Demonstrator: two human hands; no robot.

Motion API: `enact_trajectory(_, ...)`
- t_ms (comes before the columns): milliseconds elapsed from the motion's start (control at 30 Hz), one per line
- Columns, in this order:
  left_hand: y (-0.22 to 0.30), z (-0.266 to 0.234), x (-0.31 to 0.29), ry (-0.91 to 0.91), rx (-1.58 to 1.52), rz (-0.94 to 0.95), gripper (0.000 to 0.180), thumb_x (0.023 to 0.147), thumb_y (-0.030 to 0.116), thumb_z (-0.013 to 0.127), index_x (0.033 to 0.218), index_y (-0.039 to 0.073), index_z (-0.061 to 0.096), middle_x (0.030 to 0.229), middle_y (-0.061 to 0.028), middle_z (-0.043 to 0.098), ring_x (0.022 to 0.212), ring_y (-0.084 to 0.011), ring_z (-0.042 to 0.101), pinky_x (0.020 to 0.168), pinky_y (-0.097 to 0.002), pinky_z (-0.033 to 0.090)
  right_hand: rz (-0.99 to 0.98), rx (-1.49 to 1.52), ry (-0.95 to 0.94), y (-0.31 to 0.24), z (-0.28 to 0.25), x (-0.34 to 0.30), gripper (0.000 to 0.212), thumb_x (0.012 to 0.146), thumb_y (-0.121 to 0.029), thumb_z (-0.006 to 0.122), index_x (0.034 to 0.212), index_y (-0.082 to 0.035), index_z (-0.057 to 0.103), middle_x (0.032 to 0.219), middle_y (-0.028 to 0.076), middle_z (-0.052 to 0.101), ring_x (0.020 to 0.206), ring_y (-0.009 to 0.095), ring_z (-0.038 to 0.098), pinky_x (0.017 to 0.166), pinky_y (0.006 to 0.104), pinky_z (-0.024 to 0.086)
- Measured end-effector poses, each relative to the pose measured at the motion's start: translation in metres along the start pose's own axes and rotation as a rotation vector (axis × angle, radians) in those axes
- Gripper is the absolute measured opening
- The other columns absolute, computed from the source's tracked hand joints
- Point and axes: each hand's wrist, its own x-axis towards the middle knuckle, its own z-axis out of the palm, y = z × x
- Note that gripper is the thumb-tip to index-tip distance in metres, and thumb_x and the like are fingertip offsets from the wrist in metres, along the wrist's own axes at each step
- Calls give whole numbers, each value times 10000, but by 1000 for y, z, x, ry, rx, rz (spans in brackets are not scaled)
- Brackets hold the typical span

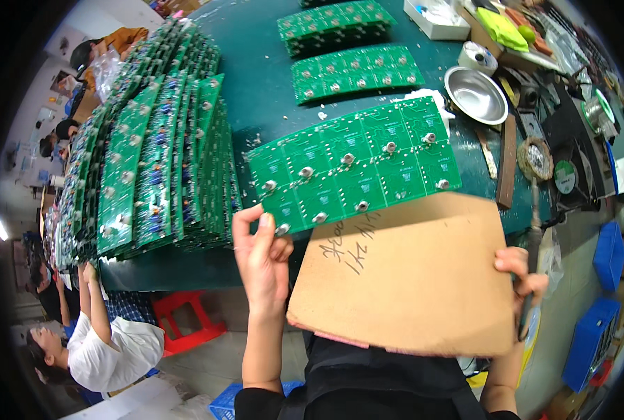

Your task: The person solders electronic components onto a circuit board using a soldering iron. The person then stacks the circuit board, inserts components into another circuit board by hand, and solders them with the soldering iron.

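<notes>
My left hand (pixel 261 259) pinches the lower left corner of a green circuit board panel (pixel 368 175) between thumb and fingers. The panel is tilted, with several round metal parts standing up from its face. Below it a brown fibreboard sheet (pixel 410 280) with handwriting lies over my lap, partly covered by the panel's lower edge. At the sheet's right edge my right hand (pixel 522 273) is closed around the dark handle of a soldering iron (pixel 535 227). The iron's metal shaft points away from me, its tip at a round tan dish (pixel 535 159).
Tall stacks of circuit boards (pixel 151 161) stand on the green table (pixel 250 49) at left. More panels (pixel 357 73) lie beyond. To the right are a metal bowl (pixel 476 95), a wooden strip (pixel 507 164) and a solder spool (pixel 595 115). A person in white (pixel 112 346) sits at left.
</notes>
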Motion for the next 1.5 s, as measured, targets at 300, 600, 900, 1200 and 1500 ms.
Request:
enact_trajectory(300, -25, 31, 3, -130, 114, 128, 255, 977, 29, 494, 1229, 67, 492, 1105, -49, 591, 933, -109, 599, 768, -255, 531, 282, -88, 282, -60, -21, 69, 335, 907, -109, 651, 841, -114, 323, 846, 27, 468, 824, 125, 450, 817, 290, 400)
enact_trajectory(600, -39, 15, -20, -36, -280, -373, 196, 956, 22, 560, 1100, 79, 439, 887, -63, 653, 724, -92, 636, 620, -248, 548, 723, 159, 277, -24, 12, 110, 262, 971, -45, 531, 845, -130, 318, 789, -42, 322, 737, 42, 292, 679, 198, 283)
enact_trajectory(900, -31, 0, -43, -225, -168, -195, 194, 981, 54, 541, 1129, 75, 417, 1027, -137, 654, 864, -114, 646, 711, -246, 543, 754, 127, 181, -22, 19, 105, 254, 969, -77, 561, 848, -108, 339, 790, -27, 367, 750, 56, 327, 712, 210, 329)
enact_trajectory(1200, -6, 10, -53, -199, -158, -153, 179, 976, 31, 528, 1105, 76, 411, 1028, -126, 635, 851, -118, 647, 700, -252, 543, 699, 13, -31, -15, 3, 105, 275, 925, -164, 655, 896, -98, 389, 797, -34, 369, 755, 47, 341, 665, 200, 312)
enact_trajectory(1500, 13, 10, -29, -245, -197, -320, 420, 926, 132, 646, 1295, 30, 471, 1133, -81, 631, 1069, -155, 591, 935, -312, 468, 806, 184, 68, -9, 16, 104, 364, 850, -178, 746, 859, -131, 385, 785, -63, 348, 720, 23, 323, 626, 173, 289)
